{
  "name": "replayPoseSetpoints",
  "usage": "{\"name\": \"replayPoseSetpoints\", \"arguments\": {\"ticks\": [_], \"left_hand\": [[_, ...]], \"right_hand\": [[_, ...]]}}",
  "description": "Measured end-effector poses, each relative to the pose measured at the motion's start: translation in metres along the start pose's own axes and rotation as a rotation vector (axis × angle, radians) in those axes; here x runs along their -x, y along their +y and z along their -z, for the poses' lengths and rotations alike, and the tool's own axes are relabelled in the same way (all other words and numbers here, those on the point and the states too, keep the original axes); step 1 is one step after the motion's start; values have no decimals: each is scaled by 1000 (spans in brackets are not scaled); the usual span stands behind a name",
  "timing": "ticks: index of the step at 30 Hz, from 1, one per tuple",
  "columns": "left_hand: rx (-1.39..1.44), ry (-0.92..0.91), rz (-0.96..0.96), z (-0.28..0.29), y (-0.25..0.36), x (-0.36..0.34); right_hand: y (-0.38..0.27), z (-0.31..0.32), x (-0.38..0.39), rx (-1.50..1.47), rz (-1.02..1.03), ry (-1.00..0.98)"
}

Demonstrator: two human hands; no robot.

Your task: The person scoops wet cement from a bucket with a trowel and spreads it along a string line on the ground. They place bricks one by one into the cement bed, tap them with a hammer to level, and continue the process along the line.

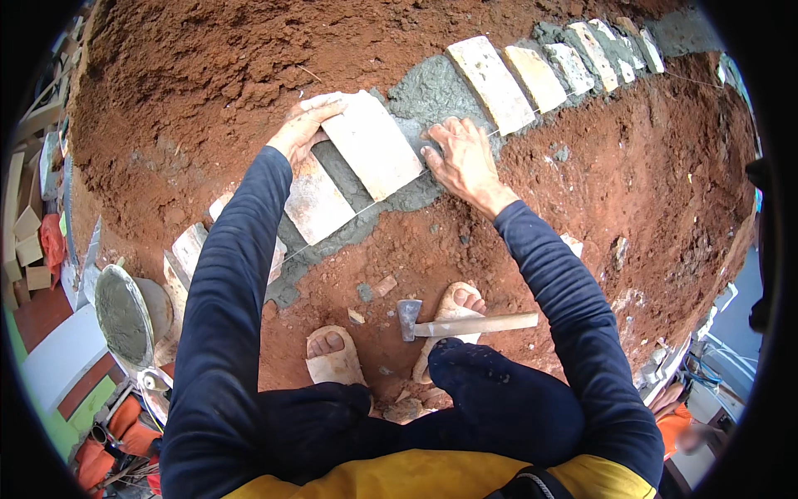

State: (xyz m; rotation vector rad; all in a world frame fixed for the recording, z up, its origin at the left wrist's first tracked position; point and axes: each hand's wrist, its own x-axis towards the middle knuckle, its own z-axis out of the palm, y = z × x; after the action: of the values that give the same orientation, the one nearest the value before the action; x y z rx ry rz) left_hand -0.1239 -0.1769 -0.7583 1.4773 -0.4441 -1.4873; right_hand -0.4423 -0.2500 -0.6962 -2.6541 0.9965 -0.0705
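A pale, flat rectangular block [374,145] lies tilted on grey mortar [428,87] in the row. My left hand [303,126] grips its upper left corner, fingers over the far edge and thumb at the side. Just right of the block, my right hand [465,162] is low over the mortar with bent fingers. A smooth grey patch shows between its fingertips and the block; whether it is a tool's blade I cannot make out. Another pale block [318,204] sits to the left, with a mortar-filled gap between. A thin string [366,209] runs along the blocks' near ends.
Several set blocks [492,86] continue to the upper right. A hatchet-shaped hammer [474,325] with a wooden handle lies by my right sandal [453,312]. At left stands a bucket [125,312] of grey mortar. Loose red soil [199,66] banks up behind the row.
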Motion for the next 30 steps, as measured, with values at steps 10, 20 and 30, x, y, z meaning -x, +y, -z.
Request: {"name": "replayPoseSetpoints", "arguments": {"ticks": [10,20,30], "left_hand": [[-12,-68,1,5,2,-14],[-50,-138,31,-11,-12,-4],[-935,112,-209,-2,28,-2]], "right_hand": [[2,2,12,109,95,-148],[-4,16,-3,43,86,-15],[-11,18,105,-353,37,-196]]}}
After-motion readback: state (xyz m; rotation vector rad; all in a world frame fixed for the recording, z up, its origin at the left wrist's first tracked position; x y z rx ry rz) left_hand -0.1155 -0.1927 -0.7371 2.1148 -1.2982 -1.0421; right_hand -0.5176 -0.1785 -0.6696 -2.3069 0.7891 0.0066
